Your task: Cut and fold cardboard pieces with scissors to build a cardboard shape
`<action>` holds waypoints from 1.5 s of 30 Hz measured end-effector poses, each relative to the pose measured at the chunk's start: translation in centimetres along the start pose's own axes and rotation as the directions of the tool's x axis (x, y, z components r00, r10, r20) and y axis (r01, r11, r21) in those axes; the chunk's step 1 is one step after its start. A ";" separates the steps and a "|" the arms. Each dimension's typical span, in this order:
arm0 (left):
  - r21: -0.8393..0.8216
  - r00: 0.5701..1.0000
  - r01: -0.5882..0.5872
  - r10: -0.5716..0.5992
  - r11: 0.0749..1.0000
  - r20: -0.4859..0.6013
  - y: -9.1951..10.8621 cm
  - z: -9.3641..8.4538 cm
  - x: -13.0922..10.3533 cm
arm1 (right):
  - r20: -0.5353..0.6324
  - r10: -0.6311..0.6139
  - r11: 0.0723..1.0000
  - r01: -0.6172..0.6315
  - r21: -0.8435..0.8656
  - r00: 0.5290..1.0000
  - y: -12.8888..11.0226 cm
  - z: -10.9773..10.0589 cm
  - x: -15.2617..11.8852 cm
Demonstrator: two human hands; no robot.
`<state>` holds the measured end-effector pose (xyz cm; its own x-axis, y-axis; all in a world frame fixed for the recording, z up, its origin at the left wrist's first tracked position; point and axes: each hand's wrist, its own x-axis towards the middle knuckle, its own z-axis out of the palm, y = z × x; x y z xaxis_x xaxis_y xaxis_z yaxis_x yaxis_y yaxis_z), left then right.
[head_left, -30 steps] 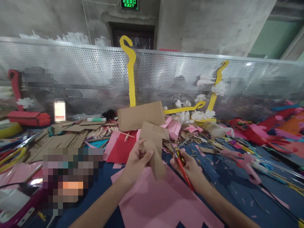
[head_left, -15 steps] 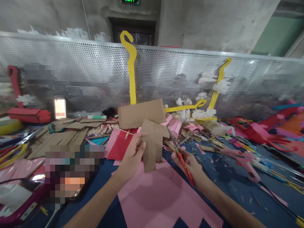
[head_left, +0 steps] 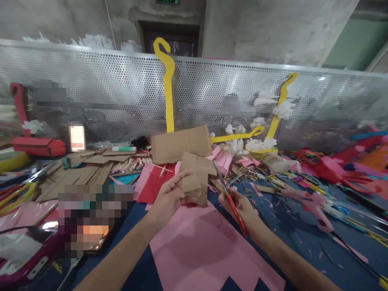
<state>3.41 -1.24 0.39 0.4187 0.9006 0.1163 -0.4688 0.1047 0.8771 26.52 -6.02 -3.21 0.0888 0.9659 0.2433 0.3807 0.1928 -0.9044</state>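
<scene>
My left hand (head_left: 169, 199) pinches a cut piece of brown cardboard (head_left: 198, 171) by its left side, above a large pink paper sheet (head_left: 209, 250). Its lower part looks blurred and tipped. In my right hand (head_left: 241, 206) are red-handled scissors (head_left: 233, 204), their blades pointing up and left beside the cardboard's right edge. The blades look closed or nearly so. Just behind lies a brown cardboard box (head_left: 182, 143), partly covered by the held piece. A tall yellow hook-shaped strip (head_left: 168, 97) stands up behind that box.
Cardboard sheets (head_left: 75, 178) and a glue stick (head_left: 124, 149) lie left. A pink glue gun (head_left: 318, 208) with a cord rests right among paper scraps. Yellow strips with white tufts (head_left: 283, 110) stand before a perforated metal panel (head_left: 200, 93). A red paper box (head_left: 39, 146) sits far left.
The cardboard's lower strip, which hung down below my left hand, has swung up and foreshortened. My left fingers have shifted slightly right. My right hand and the scissors have barely moved.
</scene>
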 end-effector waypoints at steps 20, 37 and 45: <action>0.461 0.987 -0.084 0.137 0.883 -0.081 -0.7 -0.4 0.0 | -0.017 0.004 1.000 -0.005 -0.013 1.000 0.6 0.3 0.4; 0.504 0.990 -0.118 0.141 0.856 -0.008 -1.0 -0.3 0.1 | 0.024 0.049 0.998 -0.050 0.029 0.999 -0.7 0.2 -0.1; 0.413 0.992 -0.104 0.125 0.905 -0.023 -0.9 0.0 0.1 | 0.050 -0.004 1.000 0.005 -0.004 0.999 -0.5 0.4 0.1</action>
<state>3.85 -1.22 -0.38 0.3394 0.9159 0.2142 -0.1468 -0.1734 0.9739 26.01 -5.99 -2.91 0.0408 0.9725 0.2294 0.3852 0.1965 -0.9017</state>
